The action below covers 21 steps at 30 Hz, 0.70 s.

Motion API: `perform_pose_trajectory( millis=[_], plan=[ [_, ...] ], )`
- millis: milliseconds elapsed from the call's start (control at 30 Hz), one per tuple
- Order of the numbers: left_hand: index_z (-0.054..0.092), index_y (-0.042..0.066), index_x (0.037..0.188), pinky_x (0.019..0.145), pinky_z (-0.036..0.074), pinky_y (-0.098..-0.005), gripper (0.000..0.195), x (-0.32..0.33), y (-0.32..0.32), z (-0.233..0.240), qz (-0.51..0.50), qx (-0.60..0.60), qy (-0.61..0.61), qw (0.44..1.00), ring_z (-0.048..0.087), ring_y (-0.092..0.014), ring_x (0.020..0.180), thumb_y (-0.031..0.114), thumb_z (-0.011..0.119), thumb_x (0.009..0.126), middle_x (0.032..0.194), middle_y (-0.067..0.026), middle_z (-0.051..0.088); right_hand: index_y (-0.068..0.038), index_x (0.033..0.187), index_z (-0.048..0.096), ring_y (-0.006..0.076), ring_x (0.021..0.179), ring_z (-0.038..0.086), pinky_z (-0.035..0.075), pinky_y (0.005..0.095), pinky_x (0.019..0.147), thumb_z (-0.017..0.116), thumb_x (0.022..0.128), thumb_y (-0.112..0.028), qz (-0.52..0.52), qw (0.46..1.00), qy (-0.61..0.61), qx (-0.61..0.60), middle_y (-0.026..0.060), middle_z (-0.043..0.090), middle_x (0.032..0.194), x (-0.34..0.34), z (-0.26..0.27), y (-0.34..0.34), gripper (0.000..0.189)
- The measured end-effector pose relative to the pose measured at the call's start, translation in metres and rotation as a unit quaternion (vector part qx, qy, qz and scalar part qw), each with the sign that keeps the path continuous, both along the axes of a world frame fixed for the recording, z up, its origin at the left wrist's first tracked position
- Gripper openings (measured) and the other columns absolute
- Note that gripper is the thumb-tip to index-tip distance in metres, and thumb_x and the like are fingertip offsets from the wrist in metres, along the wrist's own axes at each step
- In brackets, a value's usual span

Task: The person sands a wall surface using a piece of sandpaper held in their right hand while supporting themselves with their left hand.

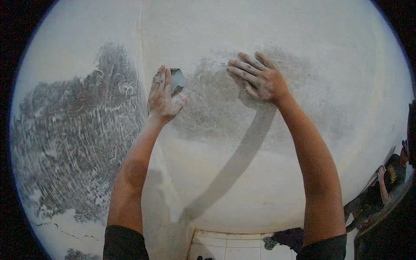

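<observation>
My left hand (164, 94), dusted white, lies with its fingers together over a small curled sheet (177, 80). The sheet has a pale blue-grey face and a dark side, and looks like sandpaper. It sits between my palm and the wall (234, 182), close to a vertical corner. Farther right, my right hand (260, 78) is laid on the same wall with fingers spread, and I see no tool in it. Its fingertips are smudged grey. Between the hands runs a rough grey worn patch (211, 100) in the pale coating.
Left of the corner, the adjoining wall bears a large scraped dark area (74, 130) with flaking edges and a crack below. White floor tiles (240, 247) and a dark cloth (289, 238) lie beneath. Another person (388, 185) appears at the lower right rim.
</observation>
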<state>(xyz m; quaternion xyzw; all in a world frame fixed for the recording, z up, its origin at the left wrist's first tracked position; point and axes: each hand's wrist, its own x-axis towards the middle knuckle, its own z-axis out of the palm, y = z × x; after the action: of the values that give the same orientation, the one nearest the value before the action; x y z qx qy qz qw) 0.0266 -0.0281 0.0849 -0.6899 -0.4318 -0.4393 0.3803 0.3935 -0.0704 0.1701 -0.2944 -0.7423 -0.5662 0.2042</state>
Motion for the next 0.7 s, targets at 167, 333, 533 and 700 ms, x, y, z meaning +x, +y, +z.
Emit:
perform_pose_trajectory(
  millis=[167, 333, 533, 700],
  plan=[
    [0.011, 0.003, 0.167, 0.133, 0.008, -0.0481, 0.107, 0.029, 0.005, -0.017, -0.02, -0.013, 0.077, 0.997, 0.009, -0.034, 0.162, 0.058, 0.063, 0.091, 0.175, -0.0196, 0.012, -0.043, 0.158, 0.04, 0.0114, 0.157, 0.031, 0.017, 0.0476, 0.134, 0.055, 0.091, -0.029, -0.011, 0.998, 0.055, 0.013, -0.0185, 0.037, 0.167, -0.007, -0.005, -0.001, 0.07],
    [0.007, 0.006, 0.168, 0.134, 0.003, -0.0468, 0.099, 0.032, 0.007, 0.009, 0.056, -0.031, 0.051, 0.997, 0.002, -0.029, 0.163, 0.057, 0.055, 0.098, 0.176, -0.0148, 0.005, -0.041, 0.16, 0.04, 0.0144, 0.158, 0.03, 0.018, 0.054, 0.131, 0.06, 0.091, -0.031, -0.03, 0.995, 0.091, 0.01, -0.0144, 0.037, 0.168, -0.01, -0.018, -0.002, 0.072],
    [0.003, 0.004, 0.168, 0.133, 0.001, -0.0512, 0.118, 0.046, 0.002, -0.027, 0.009, -0.018, 0.012, 1.0, -0.002, -0.034, 0.163, 0.077, 0.053, 0.09, 0.174, -0.0224, 0.002, -0.042, 0.159, 0.042, 0.0156, 0.157, 0.032, 0.019, 0.0546, 0.13, 0.063, 0.083, -0.036, -0.018, 0.995, 0.098, 0.015, -0.0133, 0.038, 0.168, -0.011, -0.02, -0.002, 0.079],
    [0.004, 0.005, 0.168, 0.133, 0.003, -0.0489, 0.12, 0.025, -0.007, -0.046, 0.069, -0.063, 0.137, 0.986, -0.001, -0.031, 0.163, 0.083, 0.049, 0.089, 0.175, -0.0184, 0.002, -0.041, 0.161, 0.04, 0.0163, 0.158, 0.03, 0.017, 0.0548, 0.129, 0.061, 0.083, -0.038, 0.024, 0.991, 0.128, 0.026, -0.0103, 0.036, 0.17, -0.006, -0.037, 0.005, 0.081]
  ],
)
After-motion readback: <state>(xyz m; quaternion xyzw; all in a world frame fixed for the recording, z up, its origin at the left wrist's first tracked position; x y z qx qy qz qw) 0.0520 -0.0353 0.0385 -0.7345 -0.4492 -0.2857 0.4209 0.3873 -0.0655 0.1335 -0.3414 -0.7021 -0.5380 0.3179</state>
